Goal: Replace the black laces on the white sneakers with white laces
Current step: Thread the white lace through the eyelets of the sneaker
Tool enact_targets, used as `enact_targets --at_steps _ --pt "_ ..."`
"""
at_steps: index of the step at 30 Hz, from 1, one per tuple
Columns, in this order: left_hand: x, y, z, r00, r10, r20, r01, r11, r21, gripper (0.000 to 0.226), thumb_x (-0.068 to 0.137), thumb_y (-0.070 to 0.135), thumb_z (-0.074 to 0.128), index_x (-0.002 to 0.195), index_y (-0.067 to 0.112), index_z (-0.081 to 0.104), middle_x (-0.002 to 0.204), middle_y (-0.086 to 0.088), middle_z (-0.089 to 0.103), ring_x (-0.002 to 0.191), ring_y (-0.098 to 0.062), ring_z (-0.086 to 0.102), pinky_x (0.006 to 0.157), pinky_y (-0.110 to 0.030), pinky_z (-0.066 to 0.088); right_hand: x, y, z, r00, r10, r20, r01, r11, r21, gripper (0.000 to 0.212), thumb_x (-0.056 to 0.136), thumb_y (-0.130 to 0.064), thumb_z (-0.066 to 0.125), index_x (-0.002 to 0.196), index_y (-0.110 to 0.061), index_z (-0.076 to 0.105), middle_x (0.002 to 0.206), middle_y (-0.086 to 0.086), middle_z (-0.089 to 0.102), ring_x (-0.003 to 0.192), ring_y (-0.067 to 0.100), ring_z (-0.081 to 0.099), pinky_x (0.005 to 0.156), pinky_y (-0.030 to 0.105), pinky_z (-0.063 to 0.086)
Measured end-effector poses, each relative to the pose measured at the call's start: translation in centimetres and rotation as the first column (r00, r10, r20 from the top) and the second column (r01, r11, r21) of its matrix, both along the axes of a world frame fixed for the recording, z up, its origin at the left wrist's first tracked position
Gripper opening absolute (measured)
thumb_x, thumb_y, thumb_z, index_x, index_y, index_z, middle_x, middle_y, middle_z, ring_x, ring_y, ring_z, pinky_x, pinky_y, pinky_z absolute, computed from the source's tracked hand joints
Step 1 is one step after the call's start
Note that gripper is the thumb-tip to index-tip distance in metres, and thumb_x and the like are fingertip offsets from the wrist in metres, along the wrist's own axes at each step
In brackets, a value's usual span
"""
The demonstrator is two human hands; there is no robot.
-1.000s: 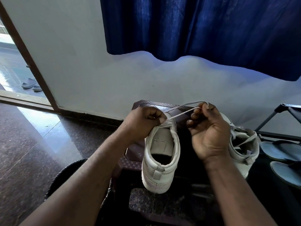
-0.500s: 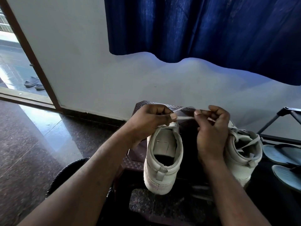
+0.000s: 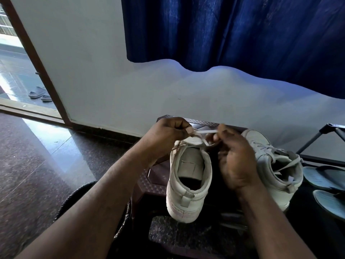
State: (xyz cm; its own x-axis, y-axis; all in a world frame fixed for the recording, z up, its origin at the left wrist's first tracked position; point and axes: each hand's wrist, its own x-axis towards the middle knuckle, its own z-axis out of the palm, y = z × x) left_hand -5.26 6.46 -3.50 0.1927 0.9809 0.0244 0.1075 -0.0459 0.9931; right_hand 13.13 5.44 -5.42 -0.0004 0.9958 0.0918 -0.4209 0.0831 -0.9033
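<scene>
My left hand point(image 3: 168, 134) and right hand point(image 3: 236, 157) pinch the white lace point(image 3: 206, 131) taut over one sneaker point(image 3: 188, 176); another sneaker point(image 3: 268, 165) crowds my right wrist; floor point(image 3: 37, 165) stretches left of the stool point(image 3: 151, 186).

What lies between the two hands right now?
A short stretch of white lace, pinched by left hand and right hand, above the sneaker, head view.
</scene>
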Motion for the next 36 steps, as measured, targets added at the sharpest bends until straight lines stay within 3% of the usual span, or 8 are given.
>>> enact_targets --at_steps 4,7,11,15,20,25,32,36 --pt "-1.8 0.7 -0.5 0.995 0.098 -0.003 -0.098 0.994 -0.040 0.020 0.094 0.009 0.069 0.075 0.018 0.067 0.069 -0.002 0.056 0.056 -0.011 0.041 0.054 -0.025 0.032 1.9 -0.7 2.3 0.890 0.131 -0.436 -0.070 0.986 0.153 0.036 0.102 -0.033 0.051 0.070 -0.021 0.062 0.069 -0.004 0.057 0.076 0.017 0.056 0.087 0.038 0.046" --pt "-3.0 1.0 -1.1 0.970 0.194 -0.146 -0.204 0.977 -0.057 0.024 0.097 0.005 0.067 0.075 0.016 0.069 0.059 0.006 0.056 0.048 -0.006 0.040 0.050 -0.023 0.031 3.6 -1.3 3.6 0.857 0.137 -0.496 -0.032 0.976 0.215 0.044 0.109 -0.032 0.036 0.075 -0.022 0.063 0.069 -0.008 0.055 0.073 0.014 0.053 0.085 0.036 0.043" --pt "-3.3 1.4 -1.5 0.933 0.229 -0.278 -0.260 0.962 -0.080 0.022 0.095 0.006 0.068 0.076 0.016 0.071 0.050 0.014 0.053 0.044 -0.004 0.041 0.048 -0.020 0.034 3.6 -0.9 3.0 0.919 0.049 -0.390 0.013 0.988 0.154 0.034 0.104 -0.027 0.039 0.079 -0.019 0.060 0.071 -0.004 0.053 0.065 0.014 0.047 0.065 0.029 0.038" --pt "-2.6 0.7 -1.4 0.806 0.293 -0.514 -0.314 0.948 0.049 0.014 0.092 0.012 0.067 0.081 0.020 0.070 0.065 0.012 0.064 0.064 -0.012 0.056 0.057 -0.023 0.041 2.6 -0.5 1.8 0.997 -0.069 -0.038 0.072 0.993 0.097 0.016 0.093 -0.025 0.056 0.084 -0.014 0.063 0.069 0.003 0.056 0.053 0.015 0.043 0.050 0.026 0.030" --pt "-1.3 1.0 -0.6 0.994 0.105 0.028 -0.106 0.993 0.043 0.021 0.083 0.028 0.079 0.104 0.029 0.079 0.091 -0.002 0.069 0.081 -0.024 0.060 0.074 -0.035 0.048 0.9 -1.4 1.0 0.917 -0.131 0.378 0.081 0.986 0.145 0.021 0.102 -0.012 0.062 0.084 -0.004 0.072 0.060 0.000 0.055 0.050 0.011 0.040 0.047 0.018 0.033" --pt "0.8 0.3 -0.7 0.965 0.040 -0.259 0.044 0.950 0.309 0.015 0.090 0.035 0.073 0.102 0.029 0.081 0.106 0.011 0.073 0.109 -0.007 0.066 0.103 -0.040 0.051 -0.3 -1.9 0.9 0.876 -0.118 0.467 0.023 0.979 0.205 0.018 0.093 -0.027 0.068 0.081 -0.016 0.076 0.068 0.003 0.065 0.066 0.011 0.055 0.066 0.026 0.047" --pt "0.5 0.0 -0.4 0.962 0.105 -0.254 -0.019 0.946 0.322 0.006 0.089 0.027 0.072 0.085 0.027 0.075 0.097 0.012 0.073 0.101 -0.013 0.068 0.097 -0.043 0.053 -0.5 -1.9 1.0 0.886 -0.107 0.451 0.021 0.981 0.193 0.019 0.092 -0.027 0.066 0.076 -0.021 0.075 0.067 0.003 0.063 0.068 0.011 0.054 0.068 0.022 0.046" --pt "-0.6 0.3 -0.5 0.654 0.539 -0.531 -0.231 0.810 0.538 0.014 0.085 0.019 0.064 0.080 0.028 0.072 0.099 0.012 0.069 0.101 -0.023 0.059 0.087 -0.040 0.050 -0.4 -2.0 1.5 0.945 -0.070 0.318 0.031 0.991 0.128 0.022 0.095 -0.020 0.063 0.078 -0.007 0.071 0.066 0.009 0.055 0.056 0.013 0.045 0.053 0.019 0.040"
